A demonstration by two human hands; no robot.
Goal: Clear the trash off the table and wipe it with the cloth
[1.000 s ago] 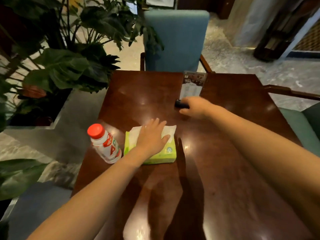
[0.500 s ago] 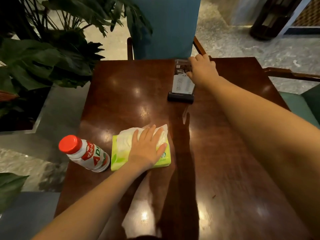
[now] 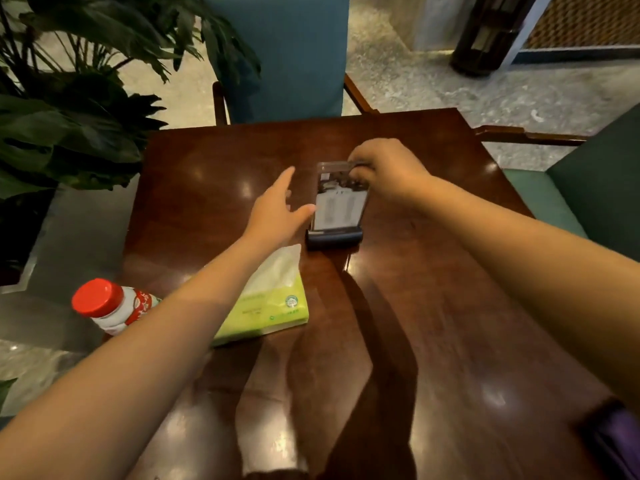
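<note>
At the near right corner of the table (image 3: 398, 393) a purple object (image 3: 614, 441) is cut off by the frame edge and blurred; you cannot tell what it is, or whether it is the cloth. Your left forearm crosses over the green tissue pack (image 3: 273, 306) and hides its left part, so only the right end and the white tissue (image 3: 277, 268) on top show. The forearm also covers most of the bottle (image 3: 110, 306), which lies on its side at the table's left edge, near the pack; you see its red cap and a strip of the label, whose print is too blurred to read.

Farther in, your left hand (image 3: 273, 216) is spread, fingers apart and reaching forward, thumb tip just beside the left edge of the clear sign holder (image 3: 337, 206). It holds nothing, and you cannot tell whether the thumb touches the holder. The holder stands upright on a dark base (image 3: 334, 239) just beyond the tissue pack, its printed card unreadable.

Your right hand (image 3: 388, 171) is closed on the holder's top right corner, fingers curled over the upper edge; the fingertips are hidden behind the plastic and the hand itself.

Beyond the table stand a blue chair (image 3: 287, 53) and, at left, leafy plants (image 3: 76, 98).
</note>
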